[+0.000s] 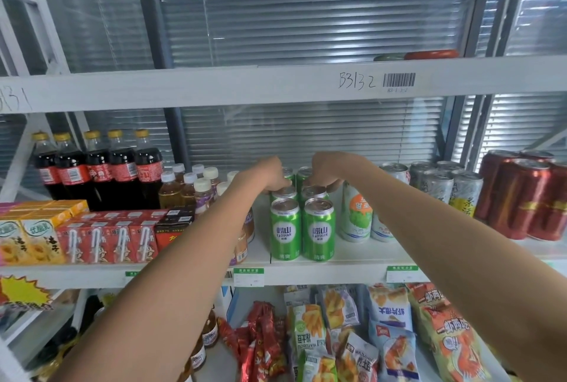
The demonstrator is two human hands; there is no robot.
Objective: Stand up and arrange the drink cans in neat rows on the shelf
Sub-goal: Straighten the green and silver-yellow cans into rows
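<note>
— Both forearms reach in; what do the fingers do?
— Left hand [271, 174] and right hand [326, 171] curl onto rear green cans [302, 222], upright in two rows on the shelf [352, 272], 12 o'clock.

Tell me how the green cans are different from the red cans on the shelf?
The green cans stand in the middle, in two neat columns; the red cans sit far right in a tight cluster. The green cans look shorter, the red ones taller and slimmer. Both hands, left and right, reach the back green cans; nobody touches the red ones. Both kinds stand upright with silver tops.
</note>
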